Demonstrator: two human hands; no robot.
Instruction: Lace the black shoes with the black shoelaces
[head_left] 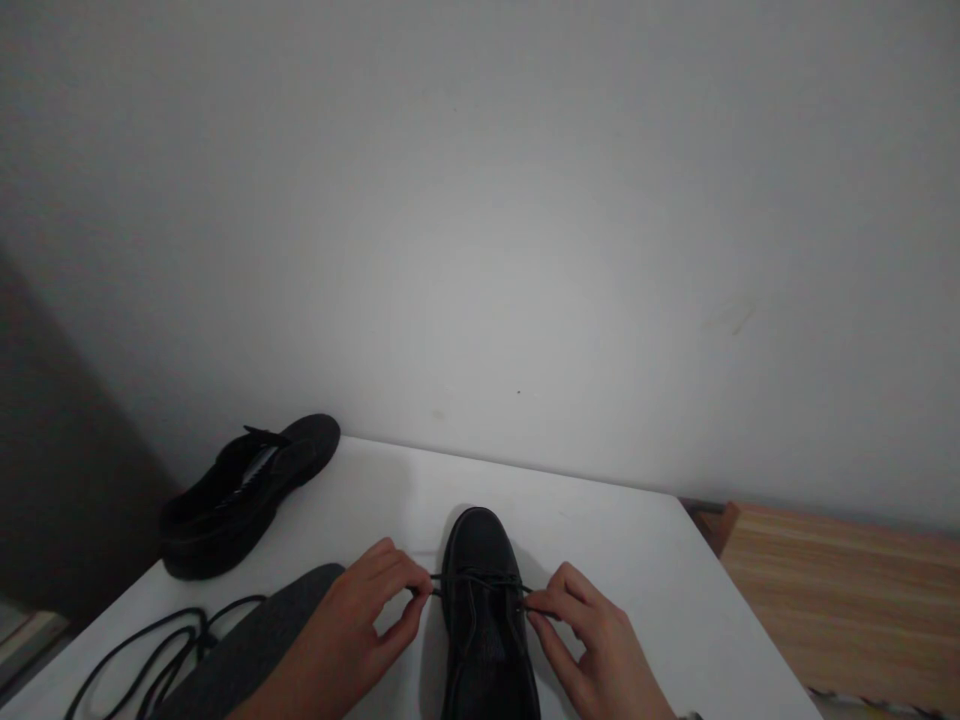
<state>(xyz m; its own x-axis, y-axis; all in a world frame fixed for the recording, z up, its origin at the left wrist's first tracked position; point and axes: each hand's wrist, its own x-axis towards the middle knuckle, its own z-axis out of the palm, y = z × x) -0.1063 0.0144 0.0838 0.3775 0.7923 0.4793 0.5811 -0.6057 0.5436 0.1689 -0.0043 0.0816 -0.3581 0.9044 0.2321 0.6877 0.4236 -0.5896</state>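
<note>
A black shoe (480, 540) stands on the white table (600, 520), its toe pointing away from me. Dark shoelace (484, 577) runs across its front eyelets and out to both sides. On the left of the shoe, my left hand (375, 610) pinches one lace end between thumb and fingertips. Across from it, my right hand (589, 635) pinches the lace close to the shoe's right edge. The heel of the shoe is cut off by the bottom of the view.
A second black shoe (225, 520) without visible lacing sits at the table's left back edge. Loose black lace (161, 655) lies coiled at the lower left, beside my grey sleeve (262, 630). A pale wall (517, 250) rises behind the table; a wooden surface (847, 600) stands to the right.
</note>
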